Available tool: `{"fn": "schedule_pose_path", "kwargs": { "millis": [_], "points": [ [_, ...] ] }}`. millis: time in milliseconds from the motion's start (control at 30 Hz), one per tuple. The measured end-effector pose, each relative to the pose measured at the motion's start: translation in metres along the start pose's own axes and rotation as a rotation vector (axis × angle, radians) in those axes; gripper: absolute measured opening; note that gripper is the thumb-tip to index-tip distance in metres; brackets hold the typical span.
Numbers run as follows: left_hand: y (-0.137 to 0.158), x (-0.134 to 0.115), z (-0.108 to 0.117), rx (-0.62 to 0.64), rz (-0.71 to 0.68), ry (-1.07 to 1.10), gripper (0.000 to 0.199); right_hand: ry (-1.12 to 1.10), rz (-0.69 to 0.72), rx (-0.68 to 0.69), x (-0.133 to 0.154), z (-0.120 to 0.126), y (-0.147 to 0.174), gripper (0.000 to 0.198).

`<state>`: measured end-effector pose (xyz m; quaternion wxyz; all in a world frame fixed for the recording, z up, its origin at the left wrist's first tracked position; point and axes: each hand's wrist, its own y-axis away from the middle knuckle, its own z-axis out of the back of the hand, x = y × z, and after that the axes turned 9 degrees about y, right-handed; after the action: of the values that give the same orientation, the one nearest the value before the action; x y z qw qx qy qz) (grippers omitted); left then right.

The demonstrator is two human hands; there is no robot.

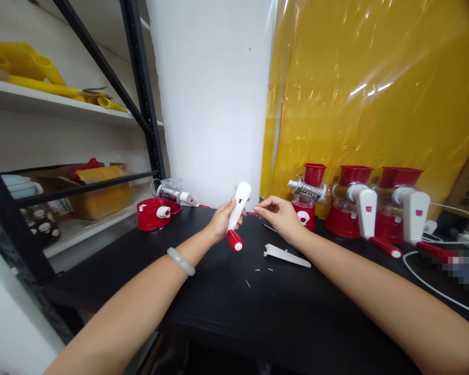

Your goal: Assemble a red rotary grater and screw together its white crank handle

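My left hand (222,219) is closed around a white crank handle (239,202) with a red grip (234,240) at its lower end. The crank stands tilted above the black table, and a small dark slot shows in its white face. Just to its right, the fingertips of my right hand (278,214) are pinched together at a small red piece (252,213), too small to make out fully. Below that hand lies a loose white tapered cover (287,255). A thin metal rod (269,228) lies partly hidden behind the same hand.
Several tiny pins or screws (247,284) are scattered on the black table (219,297). Red-and-white rotary graters (343,221) stand at the right. A red grater base (153,214) and a clear drum unit (171,191) are back left. A metal shelf (140,67) rises left.
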<state>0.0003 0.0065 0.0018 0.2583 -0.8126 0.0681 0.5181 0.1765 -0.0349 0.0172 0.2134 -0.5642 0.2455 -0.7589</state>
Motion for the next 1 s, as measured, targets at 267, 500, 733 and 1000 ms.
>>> {"fn": "schedule_pose_path", "kwargs": {
  "millis": [267,500,733,1000],
  "points": [
    [0.007,0.008,-0.014,0.090,0.106,-0.058,0.048,0.056,0.007,-0.100,-0.004,-0.006,0.009,0.034],
    [0.011,0.005,-0.020,0.122,0.147,-0.116,0.048,0.001,0.005,-0.046,-0.014,-0.007,0.009,0.029],
    [0.008,0.008,-0.017,0.124,0.114,-0.138,0.052,-0.112,-0.050,0.062,-0.013,-0.010,0.010,0.037],
    [0.008,0.007,-0.016,0.073,0.116,-0.134,0.053,0.006,0.049,-0.012,-0.013,-0.007,0.008,0.032]
  ]
}}
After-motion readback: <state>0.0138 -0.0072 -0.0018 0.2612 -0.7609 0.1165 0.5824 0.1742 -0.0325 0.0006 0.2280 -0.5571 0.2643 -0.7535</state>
